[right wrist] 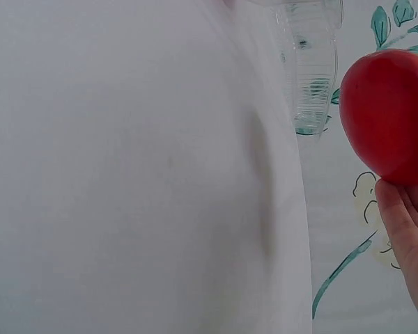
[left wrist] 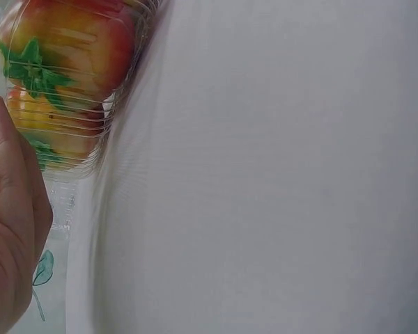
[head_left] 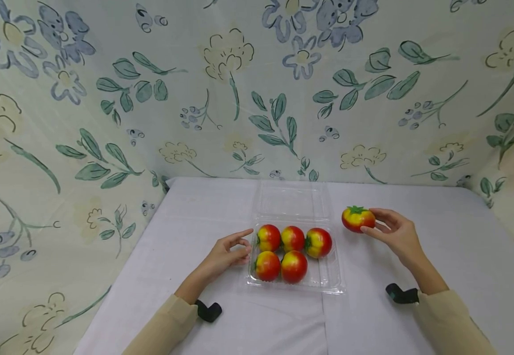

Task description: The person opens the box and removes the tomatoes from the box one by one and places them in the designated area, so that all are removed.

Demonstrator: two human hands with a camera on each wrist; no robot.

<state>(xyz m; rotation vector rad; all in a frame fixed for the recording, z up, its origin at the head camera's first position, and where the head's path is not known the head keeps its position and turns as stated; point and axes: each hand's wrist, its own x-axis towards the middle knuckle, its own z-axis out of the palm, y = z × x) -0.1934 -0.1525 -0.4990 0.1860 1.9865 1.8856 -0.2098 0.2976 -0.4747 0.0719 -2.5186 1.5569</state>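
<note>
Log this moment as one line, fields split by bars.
right hand: holds one red-yellow fruit right of clear container | left hand: at container's left edge | container: lid open, five fruits inside

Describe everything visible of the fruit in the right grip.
The fruit looks smooth and glossy, possibly plastic: rounded, red, with yellow around its green leafy cap. The right grip holds it by the side, cap up, off the white tablecloth, to the right of the clear container.
</note>
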